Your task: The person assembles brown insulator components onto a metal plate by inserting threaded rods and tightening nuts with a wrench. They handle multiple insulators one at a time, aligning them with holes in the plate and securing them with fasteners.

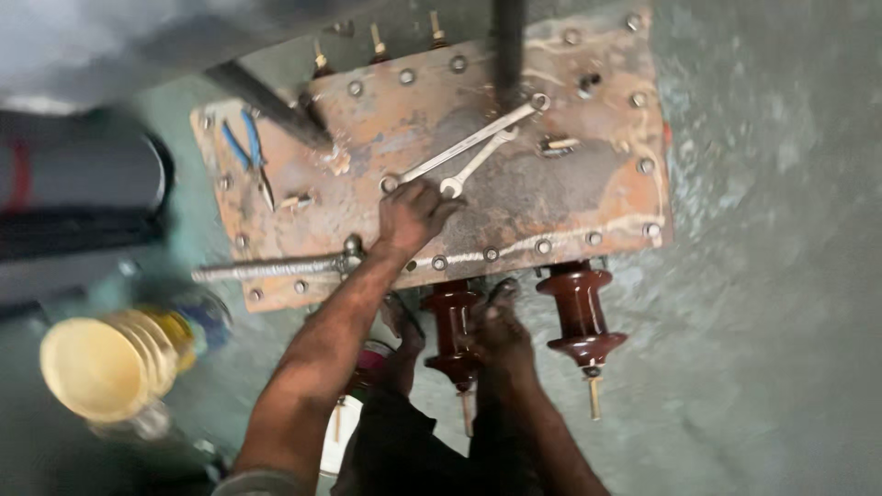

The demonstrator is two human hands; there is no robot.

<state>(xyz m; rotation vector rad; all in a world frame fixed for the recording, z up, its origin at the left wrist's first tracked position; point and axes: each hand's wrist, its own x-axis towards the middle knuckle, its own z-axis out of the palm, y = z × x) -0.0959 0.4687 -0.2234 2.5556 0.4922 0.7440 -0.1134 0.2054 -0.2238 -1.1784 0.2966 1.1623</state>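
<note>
In the head view, a rusty steel plate (560, 197) with bolts along its edges is seen from above, lying over a grey-green floor (763, 303).

As for containers, a yellow funnel-shaped vessel (96, 367) is seen at the lower left on the floor; it is blurred, and what is inside cannot be told. Beside it a round can with a blue and yellow label (197, 321) is partly seen; the label cannot be read. A dark drum with a red stripe (73, 179) stands at the left edge.

Two spanners are laid on the plate. The longer spanner (469, 142) runs diagonally from the middle to the upper right, and the shorter spanner (478, 161) lies just below it, almost parallel. The left hand (413, 216) is placed on the plate with the fingers curled, touching the lower ends of both spanners; whether one is already gripped cannot be told. The right hand (501, 331) is held below the plate edge, closed around the middle brown insulator (452, 335).

A second brown insulator (579, 317) hangs to the right, near this hand. Blue-handled pliers (248, 152) are lying at the left corner of the plate, well apart from both hands. A threaded rod (271, 269) sticks out along the lower left edge.
</note>
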